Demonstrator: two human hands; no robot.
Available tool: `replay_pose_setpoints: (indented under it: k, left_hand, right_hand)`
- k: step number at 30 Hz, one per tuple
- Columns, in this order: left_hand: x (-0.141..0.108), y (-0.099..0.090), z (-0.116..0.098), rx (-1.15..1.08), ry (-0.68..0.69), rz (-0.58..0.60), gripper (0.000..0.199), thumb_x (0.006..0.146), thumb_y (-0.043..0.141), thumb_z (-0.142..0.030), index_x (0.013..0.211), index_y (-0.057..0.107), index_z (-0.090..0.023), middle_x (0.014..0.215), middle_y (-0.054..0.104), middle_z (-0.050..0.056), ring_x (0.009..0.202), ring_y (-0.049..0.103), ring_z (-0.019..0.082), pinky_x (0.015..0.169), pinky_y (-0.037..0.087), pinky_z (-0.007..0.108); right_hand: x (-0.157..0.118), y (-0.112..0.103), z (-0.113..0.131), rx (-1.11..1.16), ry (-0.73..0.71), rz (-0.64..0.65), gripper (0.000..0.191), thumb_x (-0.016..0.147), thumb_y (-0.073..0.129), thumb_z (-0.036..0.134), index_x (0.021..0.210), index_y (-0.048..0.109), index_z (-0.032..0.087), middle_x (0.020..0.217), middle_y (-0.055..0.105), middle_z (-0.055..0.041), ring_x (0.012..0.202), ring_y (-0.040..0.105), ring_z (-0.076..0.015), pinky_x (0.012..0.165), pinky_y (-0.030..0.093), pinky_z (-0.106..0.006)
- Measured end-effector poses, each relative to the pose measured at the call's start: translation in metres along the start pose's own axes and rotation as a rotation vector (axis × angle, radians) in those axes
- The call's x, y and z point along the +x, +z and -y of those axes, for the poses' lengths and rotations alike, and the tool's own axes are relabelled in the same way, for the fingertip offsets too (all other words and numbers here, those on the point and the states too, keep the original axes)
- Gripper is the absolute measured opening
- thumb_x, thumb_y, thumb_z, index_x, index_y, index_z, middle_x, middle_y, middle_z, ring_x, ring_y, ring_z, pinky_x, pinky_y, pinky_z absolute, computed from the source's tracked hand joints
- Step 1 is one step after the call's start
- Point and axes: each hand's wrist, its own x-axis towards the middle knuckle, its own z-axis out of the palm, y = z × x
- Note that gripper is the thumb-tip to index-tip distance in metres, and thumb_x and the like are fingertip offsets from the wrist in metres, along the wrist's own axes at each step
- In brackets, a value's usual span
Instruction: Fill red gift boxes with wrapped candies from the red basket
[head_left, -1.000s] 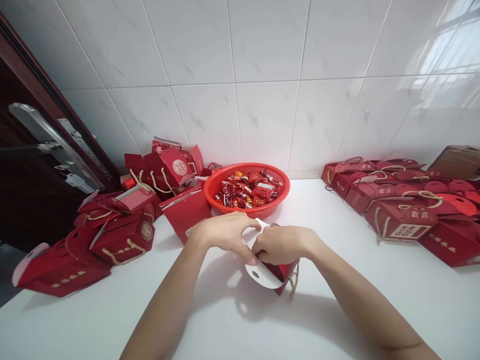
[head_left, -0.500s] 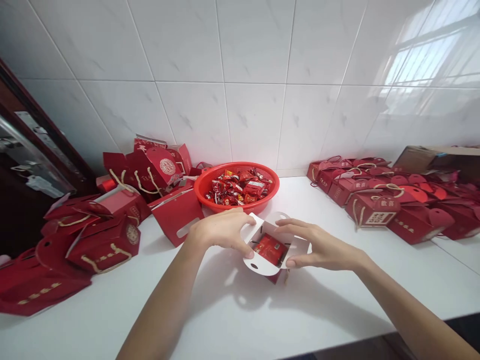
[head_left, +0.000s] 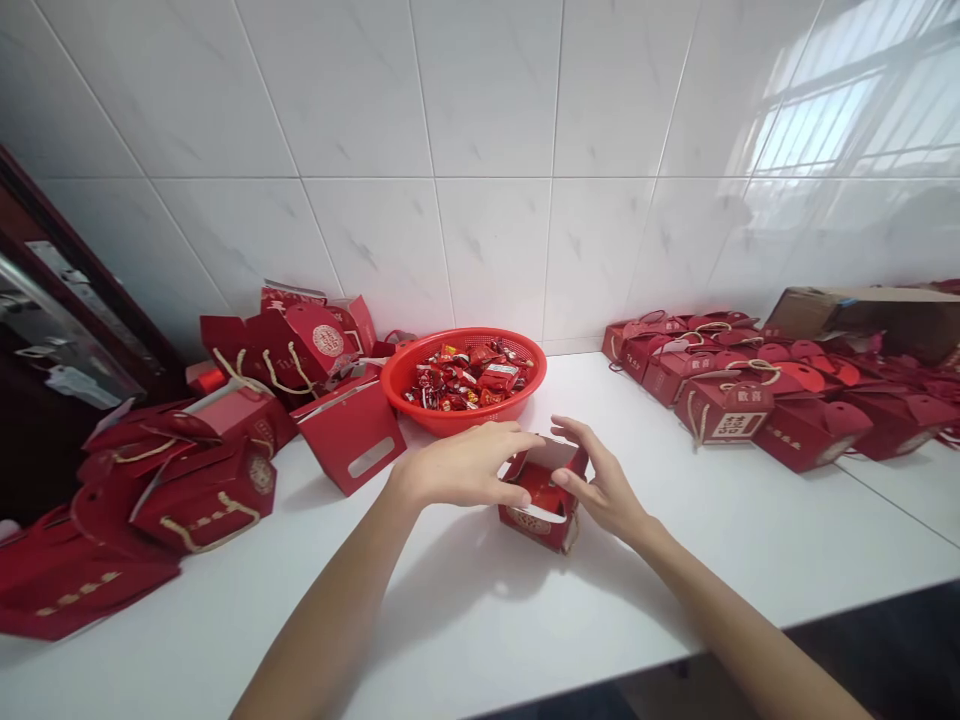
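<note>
A small red cardboard gift box (head_left: 534, 528) with a white inside stands on the white table in front of me, its top flaps partly folded in. Red contents show inside it. My left hand (head_left: 469, 465) lies over the box's left side, thumb on the front flap and fingers toward the back. From the right, my right hand (head_left: 606, 490) holds the side flap, its thumb over the edge and its fingers behind. Just behind the box is a red plastic basket (head_left: 388, 385) of wrapped candies (head_left: 476, 375).
An upright red box (head_left: 349, 440) with a slot stands left of the basket. Several red boxes with rope handles (head_left: 217, 490) crowd the left side. Rows of closed red boxes (head_left: 724, 405) and a brown carton (head_left: 817, 315) sit on the right. A tiled wall (head_left: 495, 240) rises behind.
The box's white flaps, spread outward before, are now folded up and inward. My right hand has moved left, closer to my left hand. The view has shifted slightly.
</note>
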Motion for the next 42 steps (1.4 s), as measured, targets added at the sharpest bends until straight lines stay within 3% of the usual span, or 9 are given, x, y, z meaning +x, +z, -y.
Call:
replay_pose_setpoints:
  k: [6, 12, 16, 23, 27, 31, 34, 38, 42]
  left_hand:
    - [0.010, 0.011, -0.007, 0.084, -0.162, -0.004, 0.040, 0.087, 0.053, -0.045, 0.120, 0.062, -0.025, 0.105, 0.054, 0.007, 0.092, 0.059, 0.025, 0.074, 0.044, 0.032]
    - [0.019, 0.019, -0.007, 0.040, -0.213, 0.006, 0.076, 0.081, 0.056, -0.065, 0.147, 0.036, -0.034, 0.110, 0.052, 0.007, 0.092, 0.061, 0.028, 0.073, 0.047, 0.033]
    - [0.022, 0.020, -0.005, 0.006, -0.149, -0.015, 0.086, 0.081, 0.057, -0.063, 0.154, 0.025, -0.032, 0.124, 0.053, 0.011, 0.107, 0.059, 0.032, 0.082, 0.046, 0.035]
    - [0.025, 0.017, 0.005, -0.133, 0.032, 0.065, 0.066, 0.086, 0.053, -0.033, 0.149, 0.035, -0.026, 0.102, 0.069, 0.006, 0.086, 0.065, 0.023, 0.072, 0.046, 0.030]
    - [0.018, 0.007, 0.010, -0.228, 0.027, 0.063, 0.068, 0.090, 0.053, -0.042, 0.153, 0.033, -0.027, 0.118, 0.069, 0.006, 0.100, 0.064, 0.022, 0.083, 0.047, 0.030]
    - [0.013, 0.003, 0.004, -0.106, 0.032, -0.072, 0.074, 0.083, 0.063, -0.057, 0.147, 0.045, -0.025, 0.118, 0.064, 0.008, 0.105, 0.060, 0.025, 0.089, 0.046, 0.033]
    - [0.017, 0.009, 0.000, 0.019, -0.047, -0.182, 0.068, 0.080, 0.065, -0.055, 0.139, 0.052, -0.024, 0.118, 0.056, 0.009, 0.107, 0.056, 0.027, 0.090, 0.044, 0.036]
    - [0.029, 0.019, 0.003, 0.001, -0.104, -0.103, 0.041, 0.083, 0.061, -0.050, 0.113, 0.063, -0.022, 0.112, 0.051, 0.008, 0.101, 0.056, 0.025, 0.085, 0.045, 0.035]
    - [0.035, 0.024, 0.011, -0.058, -0.142, -0.017, 0.038, 0.084, 0.057, -0.055, 0.103, 0.062, -0.023, 0.110, 0.052, 0.006, 0.098, 0.057, 0.025, 0.082, 0.045, 0.034]
  right_hand:
    - [-0.002, 0.006, 0.006, -0.054, 0.069, 0.021, 0.062, 0.092, 0.055, 0.057, 0.144, 0.043, 0.025, 0.139, 0.057, -0.0121, 0.126, 0.057, -0.0282, 0.105, 0.048, -0.045]
    - [-0.004, 0.003, 0.008, 0.088, 0.101, 0.060, 0.061, 0.100, 0.032, 0.054, 0.156, 0.023, 0.029, 0.160, 0.034, -0.0070, 0.148, 0.031, -0.0242, 0.122, 0.026, -0.048]
    - [-0.003, 0.002, 0.006, 0.208, 0.145, 0.053, 0.060, 0.099, 0.039, 0.050, 0.154, 0.026, 0.030, 0.158, 0.037, -0.0066, 0.144, 0.037, -0.0239, 0.120, 0.029, -0.047]
    - [0.002, 0.008, 0.004, 0.262, 0.255, -0.015, 0.041, 0.089, 0.061, 0.045, 0.122, 0.055, 0.022, 0.128, 0.064, -0.0096, 0.115, 0.063, -0.0248, 0.099, 0.050, -0.042]
    - [0.003, 0.005, 0.006, 0.255, 0.330, 0.021, 0.028, 0.089, 0.056, 0.040, 0.107, 0.062, 0.020, 0.112, 0.070, -0.0083, 0.101, 0.067, -0.0241, 0.089, 0.053, -0.041]
    - [0.003, 0.004, 0.004, 0.212, 0.324, -0.002, 0.029, 0.090, 0.051, 0.041, 0.104, 0.065, 0.020, 0.110, 0.071, -0.0076, 0.101, 0.066, -0.0235, 0.093, 0.050, -0.041]
    - [0.003, 0.003, 0.004, 0.222, 0.311, -0.004, 0.032, 0.089, 0.049, 0.041, 0.107, 0.067, 0.021, 0.118, 0.069, -0.0075, 0.110, 0.063, -0.0245, 0.099, 0.047, -0.042]
    - [0.003, -0.002, 0.008, 0.310, 0.308, -0.008, 0.038, 0.088, 0.048, 0.043, 0.114, 0.068, 0.023, 0.128, 0.066, -0.0066, 0.123, 0.057, -0.0266, 0.108, 0.041, -0.044]
    - [0.006, -0.013, 0.007, 0.244, 0.325, -0.131, 0.038, 0.085, 0.054, 0.050, 0.105, 0.068, 0.022, 0.118, 0.069, -0.0079, 0.116, 0.060, -0.0273, 0.103, 0.044, -0.043]
